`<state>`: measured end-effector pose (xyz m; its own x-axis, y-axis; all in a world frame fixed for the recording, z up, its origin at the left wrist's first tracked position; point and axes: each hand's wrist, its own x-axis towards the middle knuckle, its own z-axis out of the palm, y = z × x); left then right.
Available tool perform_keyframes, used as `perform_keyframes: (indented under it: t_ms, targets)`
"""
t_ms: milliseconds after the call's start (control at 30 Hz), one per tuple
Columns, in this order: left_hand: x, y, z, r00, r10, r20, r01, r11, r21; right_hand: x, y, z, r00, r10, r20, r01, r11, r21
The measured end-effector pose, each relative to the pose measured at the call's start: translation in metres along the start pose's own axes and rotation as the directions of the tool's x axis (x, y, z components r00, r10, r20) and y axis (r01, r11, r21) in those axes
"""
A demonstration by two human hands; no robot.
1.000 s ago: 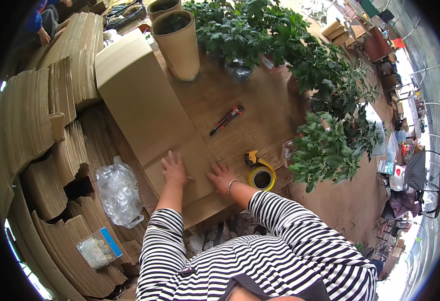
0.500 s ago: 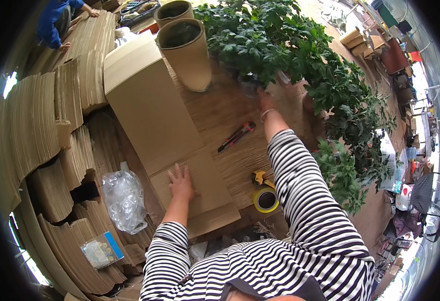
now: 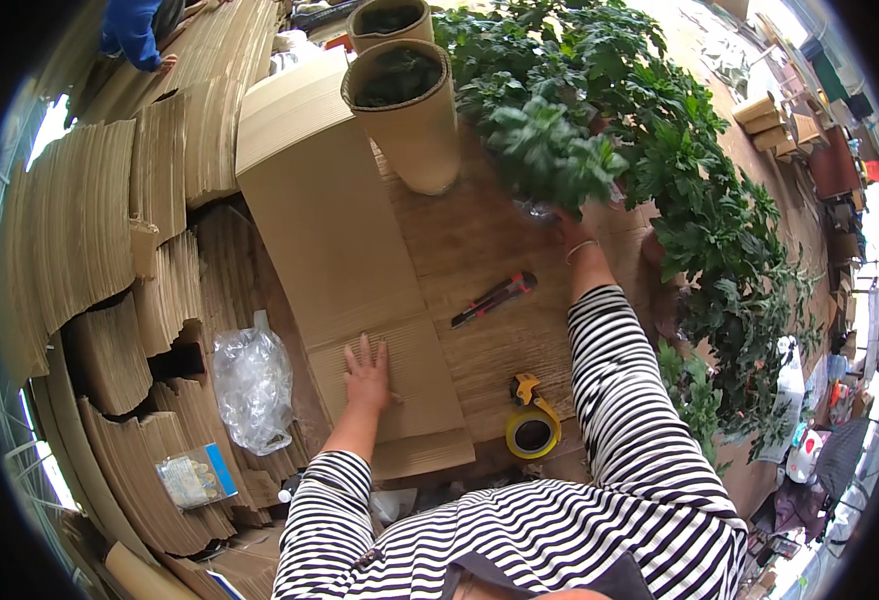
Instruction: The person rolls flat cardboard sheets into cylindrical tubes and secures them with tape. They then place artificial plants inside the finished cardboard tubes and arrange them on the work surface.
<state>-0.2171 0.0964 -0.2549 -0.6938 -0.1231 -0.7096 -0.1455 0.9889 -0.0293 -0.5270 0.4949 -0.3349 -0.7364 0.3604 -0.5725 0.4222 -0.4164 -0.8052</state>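
A: On the flat cardboard sheet (image 3: 344, 270), near end — what's logged?
B: Left hand (image 3: 366, 373), palm down, fingers spread, gripping nothing.

A: Right hand (image 3: 571, 228)?
B: Right of the sheet, among potted plants (image 3: 559, 150); grip cannot be told.

A: Between them?
B: Utility knife (image 3: 494, 299) and yellow tape dispenser (image 3: 531, 425), right of the sheet; cardboard tube (image 3: 409, 115) beside its far end.

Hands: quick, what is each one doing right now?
Left hand: open, flat on the cardboard sheet.
Right hand: at the base of a plant; grip hidden by leaves, cannot be told.
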Motion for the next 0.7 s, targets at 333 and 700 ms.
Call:
perform_keyframes:
  t_ms: [333,700]
  targets:
    - [-0.001,-0.003,0.013,0.997,-0.006,-0.079,0.004,1.000,-0.020,0.003,0.020,-0.008,0.998,-0.031,0.056,0.031,1.000,0.003]
    - [0.006,-0.005,0.011,0.994,0.036,-0.100,-0.039,0.999,-0.023,0.003,0.007,-0.062,0.866,-0.151,0.476,0.194,0.980,-0.041]
